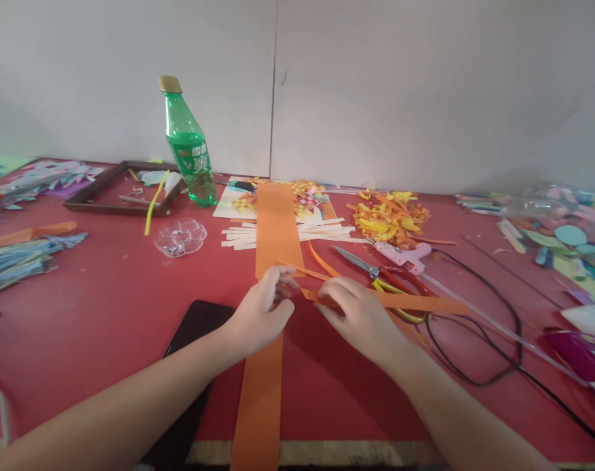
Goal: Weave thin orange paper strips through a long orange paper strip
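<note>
The right hand [356, 317] pinches an orange paper strip [419, 302], apparently to steady its tip near the curled left hand [262, 307], whose grip is unclear; scissors [373, 270] lie just beyond, presumably for easy reach.

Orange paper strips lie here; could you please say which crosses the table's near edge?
The broad strip beneath the left hand; narrow strips at the right hand stop short.

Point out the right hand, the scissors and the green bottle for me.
Right hand [360, 314], head view: on the back of the hand.
Scissors [374, 271], head view: at the pivot.
Green bottle [191, 157], head view: on the label.
</note>
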`<action>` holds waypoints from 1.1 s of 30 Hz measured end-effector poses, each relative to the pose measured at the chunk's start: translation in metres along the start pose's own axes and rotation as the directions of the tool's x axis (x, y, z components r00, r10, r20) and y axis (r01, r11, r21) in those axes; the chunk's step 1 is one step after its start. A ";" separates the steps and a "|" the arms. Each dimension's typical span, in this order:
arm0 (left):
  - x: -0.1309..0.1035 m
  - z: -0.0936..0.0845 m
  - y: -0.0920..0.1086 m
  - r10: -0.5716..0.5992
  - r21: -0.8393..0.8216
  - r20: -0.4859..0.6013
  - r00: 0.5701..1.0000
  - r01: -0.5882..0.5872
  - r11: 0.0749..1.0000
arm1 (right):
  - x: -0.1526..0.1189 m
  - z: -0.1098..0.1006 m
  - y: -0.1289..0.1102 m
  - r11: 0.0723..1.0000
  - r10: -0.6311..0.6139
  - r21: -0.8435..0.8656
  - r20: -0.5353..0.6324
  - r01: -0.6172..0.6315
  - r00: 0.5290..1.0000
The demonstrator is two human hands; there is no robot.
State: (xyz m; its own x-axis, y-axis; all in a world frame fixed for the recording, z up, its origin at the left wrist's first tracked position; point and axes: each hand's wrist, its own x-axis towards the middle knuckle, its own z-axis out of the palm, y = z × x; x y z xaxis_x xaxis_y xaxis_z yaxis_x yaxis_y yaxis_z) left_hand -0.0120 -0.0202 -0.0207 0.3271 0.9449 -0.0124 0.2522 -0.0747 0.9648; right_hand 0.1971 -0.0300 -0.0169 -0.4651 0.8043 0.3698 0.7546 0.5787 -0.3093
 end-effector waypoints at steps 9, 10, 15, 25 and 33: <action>0.006 -0.006 0.004 -0.054 -0.013 0.025 0.998 0.054 0.998 | -0.002 0.000 -0.009 0.988 -0.152 -0.001 -0.103 0.153 0.983; 0.005 -0.007 0.004 -0.039 0.002 0.018 0.999 0.039 0.999 | -0.003 0.000 -0.009 0.987 -0.157 0.004 -0.115 0.158 0.981; 0.003 -0.009 0.010 -0.045 0.043 0.022 0.999 0.044 0.998 | -0.003 0.000 -0.008 0.985 -0.152 0.069 -0.111 0.160 0.982; 0.003 -0.012 0.010 -0.043 -0.022 0.008 0.999 0.043 0.999 | -0.002 -0.002 -0.005 0.977 -0.199 0.040 -0.202 0.211 0.959; -0.002 -0.009 0.009 0.063 0.027 -0.005 0.998 -0.063 0.998 | -0.001 -0.002 -0.008 0.981 -0.126 0.115 -0.246 0.158 0.961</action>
State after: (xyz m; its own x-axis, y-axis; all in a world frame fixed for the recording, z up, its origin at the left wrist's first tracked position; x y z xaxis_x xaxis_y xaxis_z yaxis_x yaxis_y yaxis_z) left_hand -0.0186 -0.0198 -0.0097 0.3379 0.9399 0.0495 0.2556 -0.1422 0.9563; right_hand 0.1927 -0.0356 -0.0127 -0.4284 0.6670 0.6096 0.6133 0.7101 -0.3459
